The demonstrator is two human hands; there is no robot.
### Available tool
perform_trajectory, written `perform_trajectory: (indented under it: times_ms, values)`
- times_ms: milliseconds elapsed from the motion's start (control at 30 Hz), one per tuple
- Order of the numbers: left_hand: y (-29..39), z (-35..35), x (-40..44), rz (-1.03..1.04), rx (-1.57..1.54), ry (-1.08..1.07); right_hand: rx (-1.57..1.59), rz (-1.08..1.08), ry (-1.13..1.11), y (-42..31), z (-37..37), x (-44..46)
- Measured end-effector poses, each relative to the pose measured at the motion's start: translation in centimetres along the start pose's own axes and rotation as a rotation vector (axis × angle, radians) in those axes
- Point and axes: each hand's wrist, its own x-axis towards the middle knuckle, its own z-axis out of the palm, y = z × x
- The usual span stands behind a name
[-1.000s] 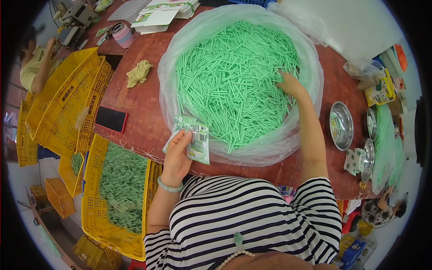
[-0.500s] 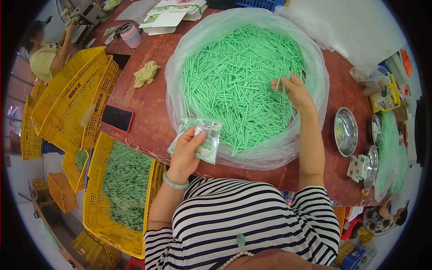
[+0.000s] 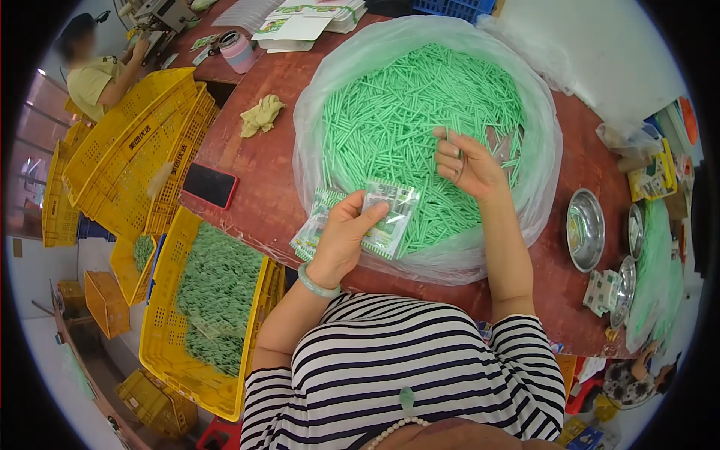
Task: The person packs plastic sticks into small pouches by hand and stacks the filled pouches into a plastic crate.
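My left hand (image 3: 341, 236) pinches several flat plastic sachets (image 3: 391, 217), clear with green print and green crimped ends, at the near edge of the big plastic bag. More of them fan out to the left of the fingers. My right hand (image 3: 471, 166) hovers over the bag with its fingers curled in; what they hold, if anything, is hidden. Thin light-green sticks (image 3: 397, 112) fill the open clear plastic bag (image 3: 315, 97), whose rim is folded outward. A bare patch shows among the sticks just right of my right hand.
On the red table (image 3: 225, 161) lie a phone (image 3: 210, 186), a crumpled yellow cloth (image 3: 262, 115) and steel bowls (image 3: 586, 229). A yellow crate (image 3: 161, 330) of green packets stands at lower left. Stacked yellow crates (image 3: 135, 150) separate the table from another person (image 3: 94, 79) at a machine.
My right hand has drawn back from the sticks, moving left toward the sachets, its fingers curling in. The left hand has tilted the sachets slightly. The whole view has shifted a little.
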Motion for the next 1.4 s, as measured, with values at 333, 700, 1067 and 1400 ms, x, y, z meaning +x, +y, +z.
perform_trajectory:
  times_ms: [333,700,1067,1400]
  values:
    - [-0.8,-1.5,1.5,0.354,0.472,0.088,-0.388,-0.149,0.153,2.2,4.4,-0.1]
    - [-1.3,-1.3,2.8,0.518,0.685,0.146,-0.151,-0.126,0.032,1.7,4.3,0.1]
    - [-0.8,-1.0,2.4,0.453,0.754,0.065,-0.370,-0.285,0.062,1.8,6.1,0.2]
    - [-0.7,-0.9,2.0,0.582,0.763,-0.020,-0.800,-0.315,-0.174,2.8,8.0,-0.1]
